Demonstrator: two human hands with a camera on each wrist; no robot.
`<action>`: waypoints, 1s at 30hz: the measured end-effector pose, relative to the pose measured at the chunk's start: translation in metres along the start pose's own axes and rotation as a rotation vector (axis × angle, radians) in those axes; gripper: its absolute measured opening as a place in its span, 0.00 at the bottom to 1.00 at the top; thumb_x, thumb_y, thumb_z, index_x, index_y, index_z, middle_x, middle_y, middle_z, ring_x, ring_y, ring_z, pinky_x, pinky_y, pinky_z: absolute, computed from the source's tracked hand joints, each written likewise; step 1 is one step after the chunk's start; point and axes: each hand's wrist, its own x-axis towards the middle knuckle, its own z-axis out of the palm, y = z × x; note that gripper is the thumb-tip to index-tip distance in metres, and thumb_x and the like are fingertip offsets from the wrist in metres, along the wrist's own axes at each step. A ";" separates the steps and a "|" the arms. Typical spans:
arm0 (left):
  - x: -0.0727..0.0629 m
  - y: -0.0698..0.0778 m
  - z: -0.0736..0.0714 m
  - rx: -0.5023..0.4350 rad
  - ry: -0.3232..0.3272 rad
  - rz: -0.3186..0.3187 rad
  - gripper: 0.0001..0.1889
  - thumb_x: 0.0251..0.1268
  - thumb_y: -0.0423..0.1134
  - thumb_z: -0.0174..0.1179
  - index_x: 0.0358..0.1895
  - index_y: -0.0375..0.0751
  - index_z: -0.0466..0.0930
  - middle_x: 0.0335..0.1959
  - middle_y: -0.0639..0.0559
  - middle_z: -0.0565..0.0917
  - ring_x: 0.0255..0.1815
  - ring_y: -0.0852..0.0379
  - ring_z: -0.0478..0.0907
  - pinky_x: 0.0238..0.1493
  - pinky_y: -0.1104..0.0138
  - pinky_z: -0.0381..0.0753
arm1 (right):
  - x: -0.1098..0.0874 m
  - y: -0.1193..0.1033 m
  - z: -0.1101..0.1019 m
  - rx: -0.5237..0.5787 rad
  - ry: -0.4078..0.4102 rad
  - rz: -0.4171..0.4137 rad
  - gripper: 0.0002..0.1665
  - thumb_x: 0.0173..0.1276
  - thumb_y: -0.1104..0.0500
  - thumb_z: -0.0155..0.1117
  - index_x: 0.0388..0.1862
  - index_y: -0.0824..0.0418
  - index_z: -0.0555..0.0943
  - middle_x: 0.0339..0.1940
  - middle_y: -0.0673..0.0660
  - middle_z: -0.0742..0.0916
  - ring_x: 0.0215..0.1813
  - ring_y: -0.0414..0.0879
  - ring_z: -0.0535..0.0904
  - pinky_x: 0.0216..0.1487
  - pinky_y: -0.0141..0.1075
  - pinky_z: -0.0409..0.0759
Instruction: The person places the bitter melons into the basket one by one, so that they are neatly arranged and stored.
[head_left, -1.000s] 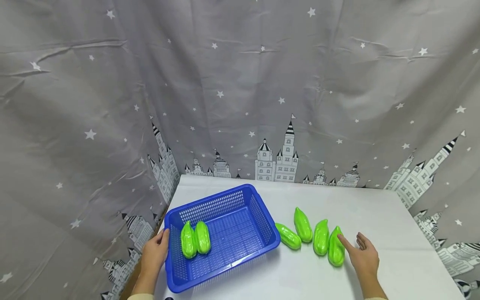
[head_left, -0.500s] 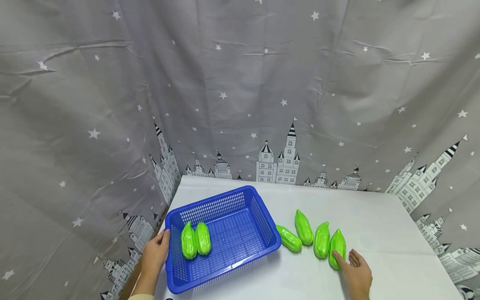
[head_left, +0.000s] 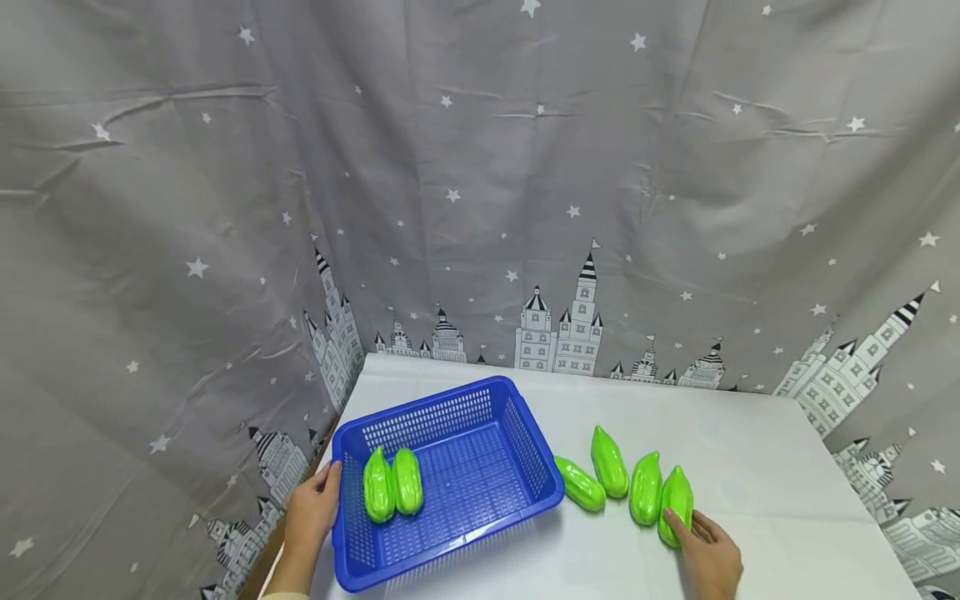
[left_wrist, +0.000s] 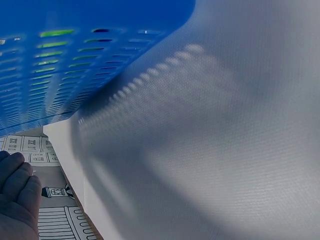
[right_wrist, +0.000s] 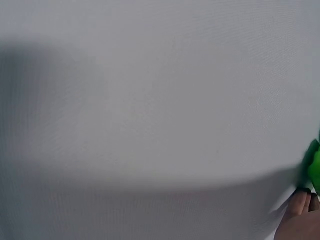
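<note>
A blue plastic basket [head_left: 468, 467] with slotted walls stands on the white table, two glossy green bitter melons [head_left: 378, 487] side by side at its left end. My left hand [head_left: 309, 508] holds the basket's left rim; in the left wrist view its fingers [left_wrist: 29, 192] lie below the slotted wall. At the right, my right hand [head_left: 708, 557] grips the rightmost green bitter melon [head_left: 677, 500], thumb on top and fingers along its right side. In the right wrist view only part of this bitter melon [right_wrist: 315, 170] and the fingers [right_wrist: 296, 202] show at the edge.
Several more bitter melons lie between basket and right hand: one beside the basket's wall [head_left: 581, 486], one pointing away [head_left: 610, 462], one next to the gripped one [head_left: 646, 490]. A grey castle-print curtain [head_left: 465, 167] hangs behind and left of the table [head_left: 780, 475].
My right hand has moved left and down onto the rightmost bitter melon, its fingers closing round it. The left hand stays on the basket's rim. The head view has tilted slightly.
</note>
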 end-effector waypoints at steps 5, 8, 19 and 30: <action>0.000 -0.002 -0.001 -0.011 0.009 0.012 0.36 0.78 0.61 0.43 0.68 0.30 0.72 0.61 0.28 0.76 0.63 0.27 0.72 0.64 0.37 0.66 | -0.002 -0.006 0.000 -0.035 -0.003 0.015 0.53 0.54 0.36 0.79 0.63 0.74 0.76 0.58 0.71 0.80 0.62 0.68 0.76 0.67 0.59 0.66; 0.000 -0.003 -0.002 -0.016 0.016 0.027 0.35 0.79 0.60 0.44 0.67 0.29 0.72 0.60 0.28 0.76 0.62 0.26 0.72 0.63 0.36 0.66 | -0.003 -0.007 0.000 -0.048 -0.005 0.038 0.50 0.54 0.38 0.80 0.61 0.74 0.77 0.56 0.69 0.82 0.62 0.67 0.77 0.69 0.61 0.62; -0.002 -0.004 0.000 -0.013 -0.022 0.024 0.37 0.78 0.62 0.42 0.68 0.30 0.71 0.62 0.28 0.75 0.63 0.26 0.71 0.64 0.35 0.64 | -0.002 -0.009 -0.008 -0.031 0.006 0.127 0.54 0.52 0.36 0.80 0.63 0.74 0.76 0.56 0.67 0.81 0.67 0.69 0.71 0.71 0.62 0.55; 0.002 -0.004 0.001 -0.016 -0.028 0.021 0.38 0.78 0.63 0.42 0.68 0.30 0.71 0.62 0.27 0.74 0.64 0.26 0.70 0.65 0.36 0.63 | 0.017 -0.037 -0.031 -0.033 0.031 0.106 0.48 0.57 0.39 0.77 0.63 0.72 0.76 0.56 0.66 0.81 0.69 0.67 0.69 0.71 0.59 0.60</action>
